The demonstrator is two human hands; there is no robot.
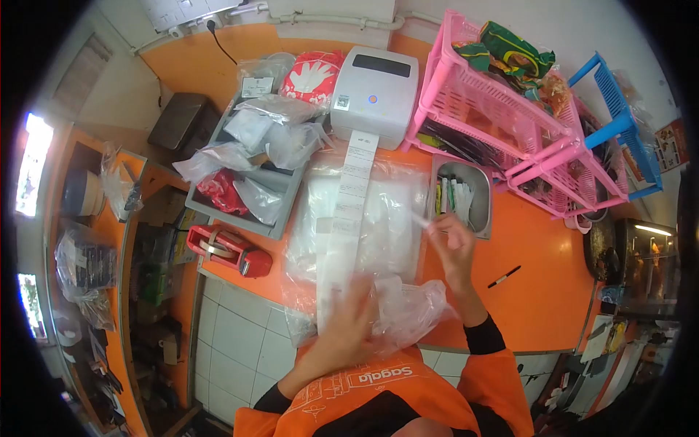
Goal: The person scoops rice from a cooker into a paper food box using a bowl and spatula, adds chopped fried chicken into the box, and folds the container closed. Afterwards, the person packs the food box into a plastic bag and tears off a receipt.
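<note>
A long printed paper strip [349, 197] hangs from the white label printer [375, 95] and lies over a stack of clear plastic bags [393, 218]. My left hand [348, 317] is at the strip's lower end, smeared by motion, its fingers unclear. To the right, my right hand [453, 244] is raised over the edge of the bags, with thumb and fingers pinched on a small thin white piece that I cannot make out. A crumpled clear bag [411, 309] lies between my hands, near the table's front edge.
A grey crate [273, 226] of bagged items and a red tape dispenser [229, 251] are on the left. A metal tray [477, 218] of sachets, a black pen [504, 277] and pink racks [495, 116] stand or lie right, on the orange table [539, 306].
</note>
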